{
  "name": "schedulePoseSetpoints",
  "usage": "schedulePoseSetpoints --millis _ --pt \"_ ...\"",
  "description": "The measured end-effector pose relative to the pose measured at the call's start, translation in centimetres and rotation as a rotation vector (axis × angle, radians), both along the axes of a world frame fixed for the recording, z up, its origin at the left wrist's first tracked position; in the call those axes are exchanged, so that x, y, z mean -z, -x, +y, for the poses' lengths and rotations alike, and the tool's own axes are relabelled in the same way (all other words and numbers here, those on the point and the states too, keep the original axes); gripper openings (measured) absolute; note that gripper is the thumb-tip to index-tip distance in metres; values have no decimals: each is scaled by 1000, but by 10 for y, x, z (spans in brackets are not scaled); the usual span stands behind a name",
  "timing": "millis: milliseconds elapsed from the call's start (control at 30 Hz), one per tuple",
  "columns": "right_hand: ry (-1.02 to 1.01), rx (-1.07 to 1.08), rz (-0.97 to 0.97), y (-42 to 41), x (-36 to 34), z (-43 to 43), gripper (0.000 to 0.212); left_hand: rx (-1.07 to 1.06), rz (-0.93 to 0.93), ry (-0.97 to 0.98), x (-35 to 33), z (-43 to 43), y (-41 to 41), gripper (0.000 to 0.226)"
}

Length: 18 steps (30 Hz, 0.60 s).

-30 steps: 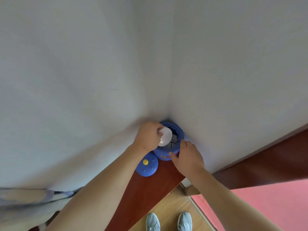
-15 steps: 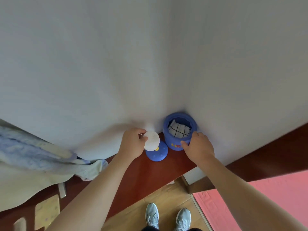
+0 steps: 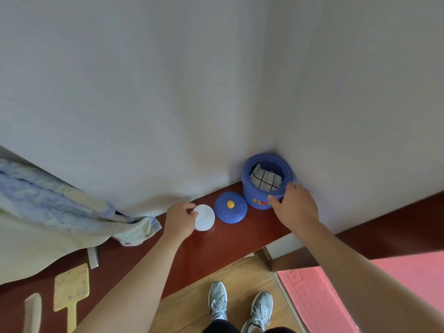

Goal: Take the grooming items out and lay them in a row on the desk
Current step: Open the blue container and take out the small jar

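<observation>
A blue round pot (image 3: 260, 200) stands open in the wall corner on the red-brown desk (image 3: 230, 241), with a white cloth with black check lines (image 3: 265, 179) inside it. My right hand (image 3: 294, 207) grips the pot's near rim and side. The pot's blue domed lid (image 3: 230, 211) with a yellow knob lies on the desk just left of it. Left of the lid, my left hand (image 3: 180, 221) pinches a flat white round disc (image 3: 204, 218) at its left edge, low over or on the desk.
A pale blue-patterned cloth (image 3: 60, 212) hangs over the desk's left part. At the lower left lie a yellow paddle brush (image 3: 70, 288), a beige comb (image 3: 32, 313) and a small grey item (image 3: 93, 257). Below are wooden floor, my shoes (image 3: 240, 306) and a pink mat (image 3: 336, 289).
My left hand lifted the white disc out of the pot and carried it left, past the lid, down to the desk. My right hand stayed on the pot. The view swung left.
</observation>
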State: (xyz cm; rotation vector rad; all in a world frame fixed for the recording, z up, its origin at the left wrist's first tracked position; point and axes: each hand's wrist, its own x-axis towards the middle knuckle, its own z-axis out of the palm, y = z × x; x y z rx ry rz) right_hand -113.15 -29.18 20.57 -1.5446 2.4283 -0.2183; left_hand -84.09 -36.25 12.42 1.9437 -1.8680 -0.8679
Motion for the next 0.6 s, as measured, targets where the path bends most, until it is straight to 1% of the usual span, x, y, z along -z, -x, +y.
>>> schedulePoseSetpoints --millis 133,367,600 --pt "4 -5 2 0 0 0 57 11 -5 -31 10 -5 -1 25" --pt "-3 -4 3 -1 0 0 58 10 48 -66 22 -5 -1 26" --pt "-10 -3 -8 0 1 1 62 -29 74 -38 35 -1 -1 23"
